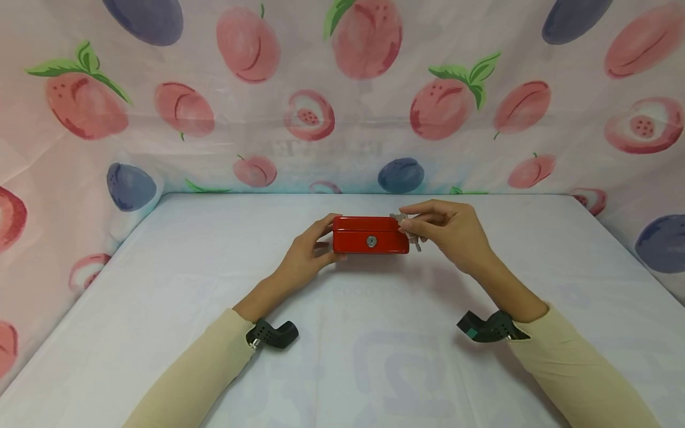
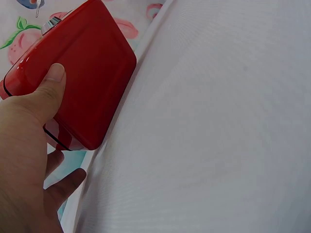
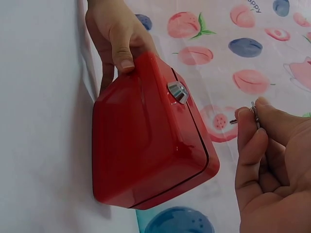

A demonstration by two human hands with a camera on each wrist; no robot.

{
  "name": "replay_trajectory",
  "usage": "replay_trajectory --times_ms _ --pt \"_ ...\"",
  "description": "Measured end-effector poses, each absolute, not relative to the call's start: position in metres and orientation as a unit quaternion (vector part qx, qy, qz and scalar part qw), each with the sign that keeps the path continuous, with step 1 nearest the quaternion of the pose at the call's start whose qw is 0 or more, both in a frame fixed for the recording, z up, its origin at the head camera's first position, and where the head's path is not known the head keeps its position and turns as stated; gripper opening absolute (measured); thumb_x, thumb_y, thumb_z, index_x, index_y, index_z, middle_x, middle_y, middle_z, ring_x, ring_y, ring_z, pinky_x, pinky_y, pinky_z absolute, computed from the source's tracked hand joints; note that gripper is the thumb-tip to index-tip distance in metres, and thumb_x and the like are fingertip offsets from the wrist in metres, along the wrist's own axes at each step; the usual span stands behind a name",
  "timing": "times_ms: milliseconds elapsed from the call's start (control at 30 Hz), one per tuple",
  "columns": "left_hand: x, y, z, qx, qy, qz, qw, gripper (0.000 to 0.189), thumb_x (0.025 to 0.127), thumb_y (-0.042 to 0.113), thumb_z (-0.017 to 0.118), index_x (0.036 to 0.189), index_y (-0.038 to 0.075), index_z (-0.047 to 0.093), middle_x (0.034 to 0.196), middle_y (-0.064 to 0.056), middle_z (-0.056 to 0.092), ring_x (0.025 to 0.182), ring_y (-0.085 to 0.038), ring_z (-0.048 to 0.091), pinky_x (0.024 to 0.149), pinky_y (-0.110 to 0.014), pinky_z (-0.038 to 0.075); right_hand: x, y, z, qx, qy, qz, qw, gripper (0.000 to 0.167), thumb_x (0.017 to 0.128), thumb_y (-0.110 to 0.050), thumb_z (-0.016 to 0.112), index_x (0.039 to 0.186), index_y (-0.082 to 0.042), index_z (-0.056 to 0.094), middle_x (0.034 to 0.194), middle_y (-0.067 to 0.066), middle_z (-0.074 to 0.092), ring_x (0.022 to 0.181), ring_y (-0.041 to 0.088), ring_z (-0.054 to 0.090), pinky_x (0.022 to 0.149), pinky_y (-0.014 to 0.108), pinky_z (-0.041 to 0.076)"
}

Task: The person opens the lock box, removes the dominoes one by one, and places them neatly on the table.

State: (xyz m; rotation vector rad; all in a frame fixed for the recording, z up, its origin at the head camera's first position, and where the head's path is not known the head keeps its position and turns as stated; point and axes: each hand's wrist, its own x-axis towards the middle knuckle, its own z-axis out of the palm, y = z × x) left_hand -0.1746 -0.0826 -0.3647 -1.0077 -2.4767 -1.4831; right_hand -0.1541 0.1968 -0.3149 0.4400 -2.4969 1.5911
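Observation:
A small red metal lock box (image 1: 353, 242) with a silver keyhole lock (image 1: 371, 241) on its front is at the far middle of the table. My left hand (image 1: 306, 257) grips its left end, thumb along the underside and fingers at the top. In the left wrist view, the thumb lies flat on the red box (image 2: 92, 82). My right hand (image 1: 455, 235) is at the box's right end, pinching small metal keys (image 3: 256, 115) between thumb and fingers. From the right wrist, the keys appear apart from the box, with the lock (image 3: 178, 92) to their left.
A white cloth (image 1: 374, 333) covers the table. Behind and at the sides hangs a curtain (image 1: 364, 131) printed with peaches and plums. Black camera mounts (image 1: 275, 334) sit on both wrists, over beige sleeves (image 1: 198, 368).

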Motion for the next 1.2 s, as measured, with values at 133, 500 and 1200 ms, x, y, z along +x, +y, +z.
replay_trajectory --times_ms 133,500,1200 --pt "-0.174 -0.083 -0.364 -0.330 -0.809 -0.484 0.041 0.069 0.085 0.002 0.070 0.145 0.002 0.036 0.141 -0.016 0.045 0.131 -0.033 0.041 0.098 -0.049 0.042 -0.152 0.193 -0.315 0.145 -0.832 0.532 0.057 0.032 0.085 -0.034 0.073 0.112 -0.016 0.073 0.086 0.002 0.072 0.076 0.026 0.061 0.062 0.031 0.049" --pt "-0.192 -0.084 -0.389 -0.329 -0.809 -0.484 0.047 0.073 0.085 0.004 0.071 0.147 0.008 0.033 0.143 -0.013 0.044 0.132 -0.031 0.040 0.098 -0.049 0.043 -0.150 0.186 -0.315 0.144 -0.840 0.522 0.008 0.031 0.086 -0.038 0.072 0.110 -0.018 0.073 0.085 0.002 0.072 0.078 0.027 0.064 0.067 0.035 0.050" --pt "-0.201 -0.086 -0.398 -0.335 -0.812 -0.475 0.058 0.078 0.084 0.011 0.075 0.149 0.016 0.031 0.144 -0.006 0.044 0.130 -0.025 0.044 0.097 -0.042 0.045 -0.147 0.177 -0.321 0.143 -0.826 0.545 -0.034 0.029 0.081 -0.036 0.077 0.104 -0.017 0.074 0.083 0.004 0.072 0.080 0.038 0.062 0.069 0.046 0.052"
